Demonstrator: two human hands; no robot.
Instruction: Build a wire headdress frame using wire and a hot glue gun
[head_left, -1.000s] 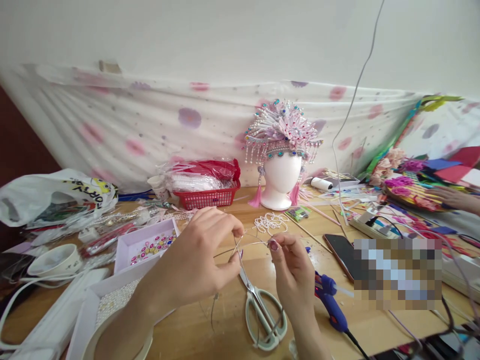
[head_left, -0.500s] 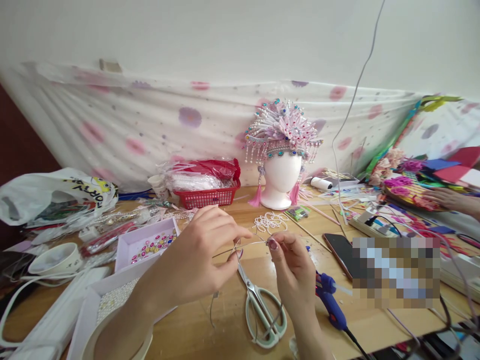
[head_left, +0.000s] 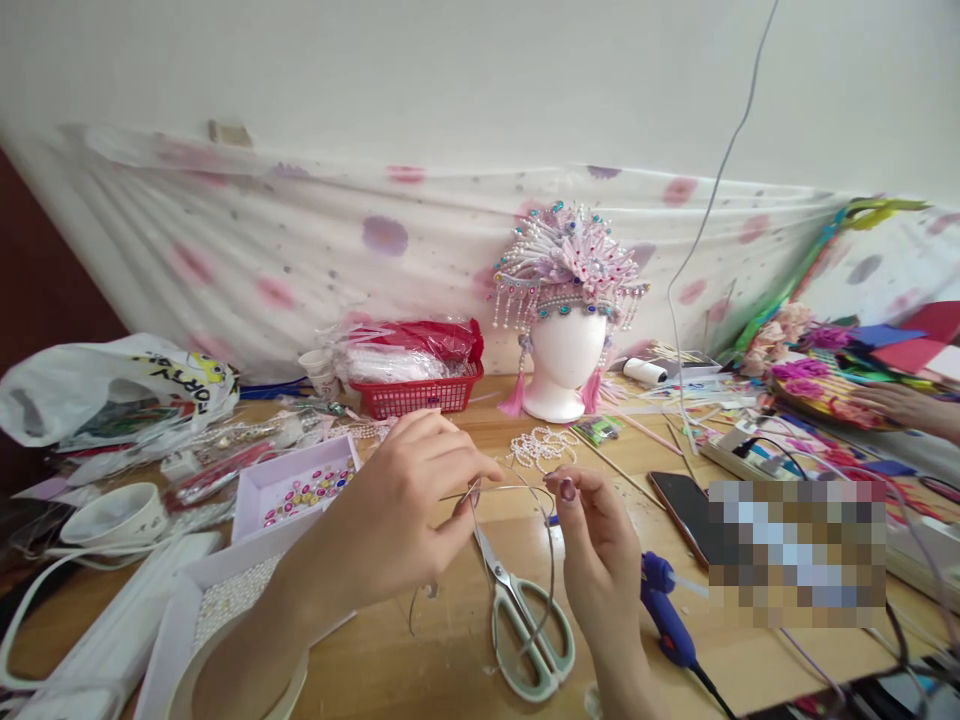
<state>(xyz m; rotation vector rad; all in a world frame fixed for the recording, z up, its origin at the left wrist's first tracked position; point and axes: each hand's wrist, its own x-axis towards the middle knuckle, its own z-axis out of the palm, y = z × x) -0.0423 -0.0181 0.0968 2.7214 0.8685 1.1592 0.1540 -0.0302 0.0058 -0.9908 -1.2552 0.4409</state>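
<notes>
A thin grey wire (head_left: 553, 560) runs between my two hands and hangs down in a loose curve by the right one. My left hand (head_left: 409, 500) is closed, thumb and forefinger pinched on the wire. My right hand (head_left: 596, 545) is closed too, its thumb and forefinger pinching the wire near the table's middle. Below them lie scissors (head_left: 529, 630) with pale green handles, their blades pointing up toward my left fingertips. Farther back is a heap of white bead string (head_left: 541, 447). Exactly where the wire ends sit is hard to make out.
Behind stands a white mannequin head (head_left: 566, 360) wearing a pink beaded headdress (head_left: 577, 260). A red basket (head_left: 416, 397) holds plastic-wrapped goods. Trays of gems (head_left: 251, 490) and pearls (head_left: 180, 590) are at left. A blue glue gun (head_left: 667, 610) and phone (head_left: 686, 515) lie right, near another person's hand (head_left: 900, 402).
My right hand has moved slightly right and down, away from the left. The wire now bows in a wider curve beside it. My left hand stays nearly still.
</notes>
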